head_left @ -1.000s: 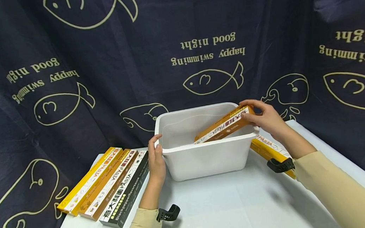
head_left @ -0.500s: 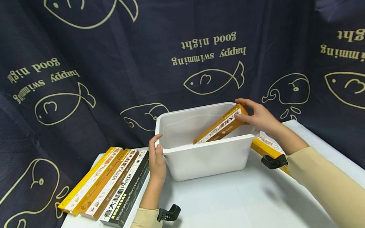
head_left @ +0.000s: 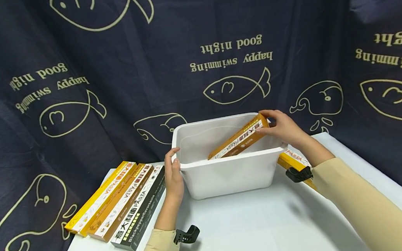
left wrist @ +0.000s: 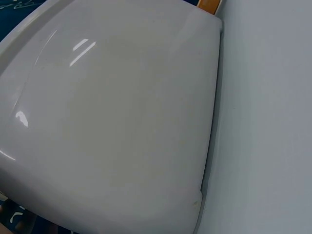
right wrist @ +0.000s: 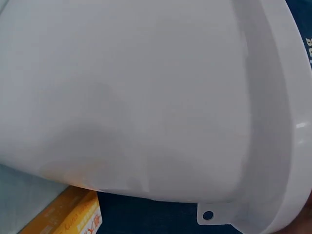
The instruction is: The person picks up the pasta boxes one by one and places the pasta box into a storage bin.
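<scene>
A white plastic bin (head_left: pixel 229 178) stands on the table, and its outer wall fills most of both wrist views. My left hand (head_left: pixel 174 180) grips the bin's left rim, fingertips over the edge. With thumb and fingers, my right hand (head_left: pixel 284 128) pinches the upper right end of an orange-brown pasta box (head_left: pixel 238 141). This box slants down to the left inside the bin, its lower end hidden behind the front rim. In the right wrist view the bin wall (right wrist: pixel 146 97) blocks sight of the held box.
To the bin's left lie a yellow pasta box (head_left: pixel 102 196), a brown one (head_left: pixel 122 203) and a black one (head_left: pixel 140 209), side by side. Another yellow box (head_left: pixel 291 162) lies right of the bin, partly under the right forearm. A dark fish-print curtain (head_left: pixel 148 67) hangs behind.
My right hand has moved slightly left with the brown pasta box, whose lower end has shifted left in the bin. The left hand stays on the rim.
</scene>
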The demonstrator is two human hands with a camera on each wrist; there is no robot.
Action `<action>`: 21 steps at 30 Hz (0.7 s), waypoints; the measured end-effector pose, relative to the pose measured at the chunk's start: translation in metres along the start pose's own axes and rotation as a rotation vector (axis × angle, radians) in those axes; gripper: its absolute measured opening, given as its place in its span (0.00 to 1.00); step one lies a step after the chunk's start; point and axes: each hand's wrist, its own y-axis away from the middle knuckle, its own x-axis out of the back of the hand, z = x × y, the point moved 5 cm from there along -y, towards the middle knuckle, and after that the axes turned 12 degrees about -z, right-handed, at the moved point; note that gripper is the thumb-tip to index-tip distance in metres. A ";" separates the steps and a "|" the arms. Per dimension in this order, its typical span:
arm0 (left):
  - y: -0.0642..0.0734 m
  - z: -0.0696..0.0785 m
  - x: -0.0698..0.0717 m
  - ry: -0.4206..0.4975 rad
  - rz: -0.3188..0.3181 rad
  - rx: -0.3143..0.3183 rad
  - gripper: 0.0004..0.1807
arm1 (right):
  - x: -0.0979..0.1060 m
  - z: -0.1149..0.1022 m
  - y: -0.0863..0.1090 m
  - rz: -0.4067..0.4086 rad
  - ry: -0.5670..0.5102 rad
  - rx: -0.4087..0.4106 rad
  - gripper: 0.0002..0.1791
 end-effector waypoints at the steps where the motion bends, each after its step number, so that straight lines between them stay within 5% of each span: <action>1: 0.000 0.000 0.000 0.001 -0.001 0.001 0.25 | 0.000 0.000 -0.001 0.001 -0.006 0.008 0.44; 12: -0.001 0.001 -0.002 0.004 -0.005 -0.010 0.25 | 0.004 0.006 -0.008 0.033 -0.039 -0.012 0.42; 21: 0.000 -0.001 0.000 -0.003 0.002 0.011 0.25 | -0.003 0.016 -0.020 -0.024 -0.114 -0.047 0.42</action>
